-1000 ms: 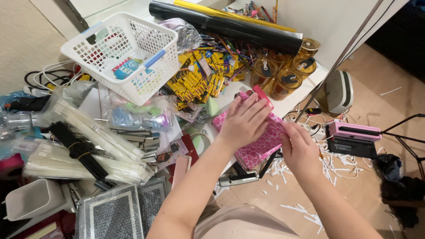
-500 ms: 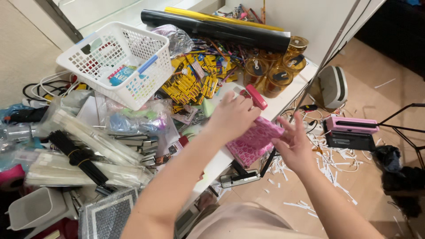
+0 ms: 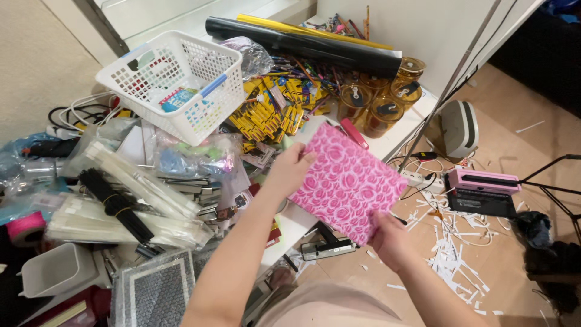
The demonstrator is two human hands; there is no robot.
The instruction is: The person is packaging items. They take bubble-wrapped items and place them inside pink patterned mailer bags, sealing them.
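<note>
Table: white tabletop, heaped with craft supplies, bare only at its right edge.
Floor: tan wood floor strewn with white paper scraps.
Roll: long black glossy roll across the back of the table, yellow roll behind it.
Basket: white plastic lattice basket, tilted on the heap, small packets inside.
Sheet: pink rose-patterned flat sheet, held up over the table's front edge, tilted, between both hands.
Ties: clear bags of white cable ties, left of the sheet, black bundle among them.
Box: pink-and-black boxy device on the floor, right of the sheet.
Jars: amber glass jars behind the sheet.
Left hand: left hand pinching the sheet's upper left edge, thumb on top.
Right hand: right hand pinching the sheet's lower right corner.
</note>
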